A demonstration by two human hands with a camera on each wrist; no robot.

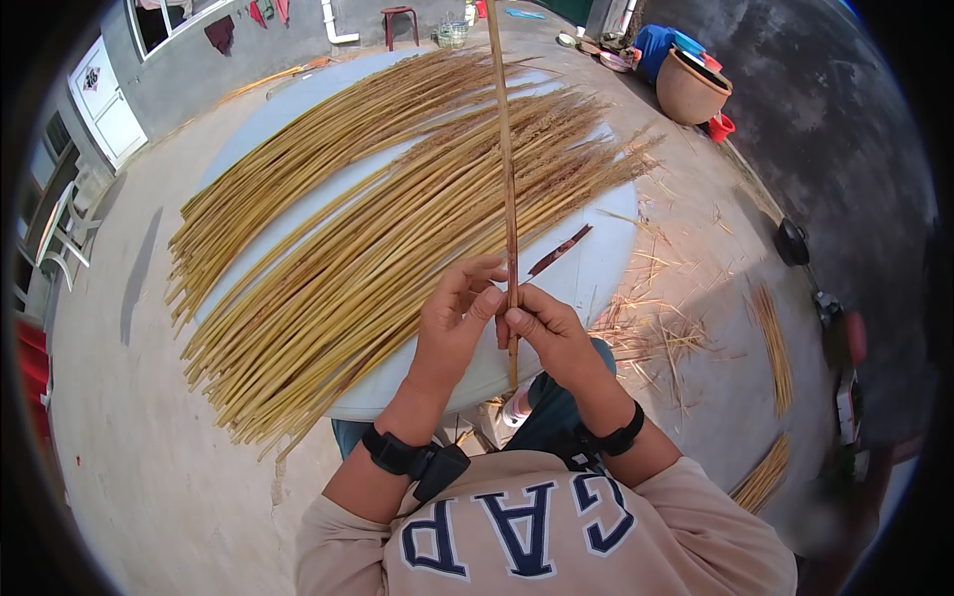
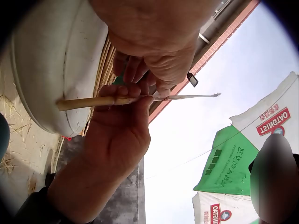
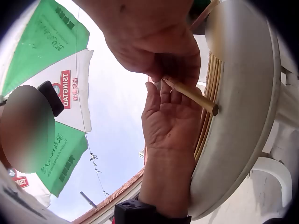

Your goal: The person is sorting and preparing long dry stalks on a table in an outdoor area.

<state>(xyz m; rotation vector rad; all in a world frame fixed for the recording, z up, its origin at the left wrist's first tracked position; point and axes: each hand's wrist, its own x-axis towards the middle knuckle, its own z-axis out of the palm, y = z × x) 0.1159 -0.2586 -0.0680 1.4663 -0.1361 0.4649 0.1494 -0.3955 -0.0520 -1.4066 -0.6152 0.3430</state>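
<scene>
One long stalk (image 1: 509,179) stands upright in the head view, brown along its middle and yellow at the lower end. My right hand (image 1: 549,328) pinches it low down between thumb and fingers; in the left wrist view the same hand (image 2: 117,135) holds the stalk (image 2: 86,102) near its thick end. On the other side, my left hand (image 1: 452,323) has thumb and fingertips at the stalk. The right wrist view shows the left hand (image 3: 170,123) palm up, fingers fairly straight, beside the cut end (image 3: 203,100); its exact contact is partly hidden.
Two wide bundles of stalks (image 1: 288,149) with feathery tops lie on the pale round table (image 1: 611,238). A dark brown husk piece (image 1: 559,250) lies right of the upright stalk. Husk scraps (image 1: 656,333) litter the ground, with small bundles (image 1: 773,348) farther right.
</scene>
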